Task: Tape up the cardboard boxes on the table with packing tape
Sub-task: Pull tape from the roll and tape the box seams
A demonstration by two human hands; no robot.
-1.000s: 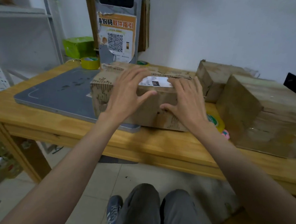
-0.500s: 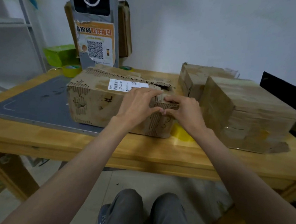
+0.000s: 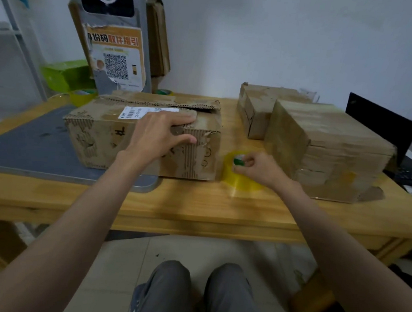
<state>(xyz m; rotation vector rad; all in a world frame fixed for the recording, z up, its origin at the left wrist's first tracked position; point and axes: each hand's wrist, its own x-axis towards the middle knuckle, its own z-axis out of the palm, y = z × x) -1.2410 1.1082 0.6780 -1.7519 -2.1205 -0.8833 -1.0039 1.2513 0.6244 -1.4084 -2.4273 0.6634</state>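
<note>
Cardboard fills our head view: the worn box [image 3: 143, 136] lies on the wooden table [image 3: 196, 204], half on a grey mat [image 3: 37, 144], and our left hand [image 3: 157, 133] rests on its top front edge, fingers straight and close together on the flap, thumb on the front face. Just right of the box, our right hand [image 3: 260, 168] pinches the yellow tape roll [image 3: 237, 175] at its rim, while two more boxes [image 3: 322, 144] sit farther right.
</note>
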